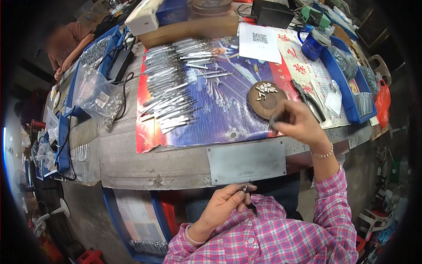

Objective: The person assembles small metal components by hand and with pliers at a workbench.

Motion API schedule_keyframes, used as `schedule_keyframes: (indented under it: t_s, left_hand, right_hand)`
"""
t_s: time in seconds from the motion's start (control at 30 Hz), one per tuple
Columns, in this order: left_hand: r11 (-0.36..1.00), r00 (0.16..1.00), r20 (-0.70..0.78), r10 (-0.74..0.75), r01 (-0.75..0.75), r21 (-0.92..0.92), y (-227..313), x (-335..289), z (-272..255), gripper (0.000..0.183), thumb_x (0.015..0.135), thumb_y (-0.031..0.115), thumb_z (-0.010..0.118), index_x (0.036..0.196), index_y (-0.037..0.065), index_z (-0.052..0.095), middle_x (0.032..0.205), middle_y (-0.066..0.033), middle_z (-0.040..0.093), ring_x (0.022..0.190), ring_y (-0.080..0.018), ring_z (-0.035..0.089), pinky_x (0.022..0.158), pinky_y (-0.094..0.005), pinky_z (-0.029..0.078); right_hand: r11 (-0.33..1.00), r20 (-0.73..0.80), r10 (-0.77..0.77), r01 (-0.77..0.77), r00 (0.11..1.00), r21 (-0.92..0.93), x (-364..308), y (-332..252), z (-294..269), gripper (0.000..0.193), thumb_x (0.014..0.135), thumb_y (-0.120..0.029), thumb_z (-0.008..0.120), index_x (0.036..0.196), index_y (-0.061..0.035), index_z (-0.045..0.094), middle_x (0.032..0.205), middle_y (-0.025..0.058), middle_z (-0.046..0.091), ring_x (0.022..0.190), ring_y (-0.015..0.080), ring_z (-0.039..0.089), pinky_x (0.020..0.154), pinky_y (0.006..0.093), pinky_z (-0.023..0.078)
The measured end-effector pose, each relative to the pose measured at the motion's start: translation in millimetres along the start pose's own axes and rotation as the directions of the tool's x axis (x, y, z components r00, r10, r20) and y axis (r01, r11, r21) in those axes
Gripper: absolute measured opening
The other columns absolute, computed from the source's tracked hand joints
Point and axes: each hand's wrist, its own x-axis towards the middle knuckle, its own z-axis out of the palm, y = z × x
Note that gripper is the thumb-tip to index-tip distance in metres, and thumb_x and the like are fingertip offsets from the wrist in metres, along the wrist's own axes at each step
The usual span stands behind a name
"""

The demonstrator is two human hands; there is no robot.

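Note:
My left hand (pixel 226 203) is closed near my body, just below the table's front edge. Between its thumb and fingers is a slim pen-like piece (pixel 252 207), with a thin tip at the top and a dark lower end. My right hand (pixel 299 123) is raised over the table's front right, beside a round brown dish (pixel 260 108). Its thumb and fingertips are pinched together, blurred, and whatever they hold cannot be made out. Small metallic cylinders (pixel 265 89) lie in the dish. Many slim silvery rods (pixel 169 88) lie in rows on the printed sheet (pixel 211 127) to the left.
Black-handled pliers (pixel 310 100) lie right of the dish. Farther right stand a blue mug (pixel 314 45) and a blue tray (pixel 349 94) with bagged parts. A metal plate (pixel 246 163) covers the table's front edge. At left lies a clear bag (pixel 99 97); a person (pixel 70 44) sits beyond.

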Motion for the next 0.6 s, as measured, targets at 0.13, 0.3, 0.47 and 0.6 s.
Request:
schedule_keyframes:
  t_s: [0.13,0.3,0.47,0.6]
  left_hand:
    - [0.983,0.994,0.104,-0.036,0.053,-0.174,0,4,2,0.025,0.094,0.014,0.049,0.111,-0.003,0.055,0.08,-0.006,0.058,0.062,-0.0073,0.052,0.06,-0.0185,0.044]
    - [0.969,0.987,0.118,-0.105,0.128,-0.209,-1,6,15,0.021,0.094,0.013,0.049,0.104,-0.004,0.056,0.079,-0.0075,0.059,0.061,-0.0108,0.058,0.054,-0.0208,0.046]
    - [0.967,0.988,0.096,-0.123,0.141,-0.213,-6,0,22,0.021,0.093,0.015,0.05,0.101,-0.004,0.057,0.076,-0.0068,0.059,0.057,-0.0119,0.058,0.05,-0.0207,0.046]
    - [0.965,0.987,0.083,-0.137,0.152,-0.212,-10,-4,26,0.022,0.093,0.017,0.051,0.099,-0.004,0.057,0.075,-0.0072,0.06,0.053,-0.0126,0.056,0.049,-0.0211,0.045]
  right_hand:
    - [0.924,0.156,0.064,-0.118,0.986,0.364,-43,1,33,0.015,0.077,0.003,0.064,0.089,0.0012,0.055,0.079,0.0055,0.058,0.067,0.0113,0.059,0.06,0.0225,0.047]
    - [0.747,0.276,0.043,-0.214,0.96,0.629,-62,25,58,0.014,0.078,-0.004,0.064,0.085,0.0039,0.054,0.07,0.0129,0.054,0.052,0.0137,0.049,0.048,0.0249,0.042]
    - [0.568,0.319,0.009,-0.267,0.948,0.778,-69,43,62,0.011,0.082,-0.003,0.062,0.089,0.0026,0.055,0.078,0.0079,0.055,0.057,0.0109,0.049,0.055,0.0263,0.044]
    - [0.579,0.295,0.011,-0.246,0.956,0.777,-73,44,61,0.009,0.082,-0.002,0.061,0.088,0.0022,0.055,0.078,0.0082,0.054,0.057,0.0111,0.048,0.055,0.0268,0.044]
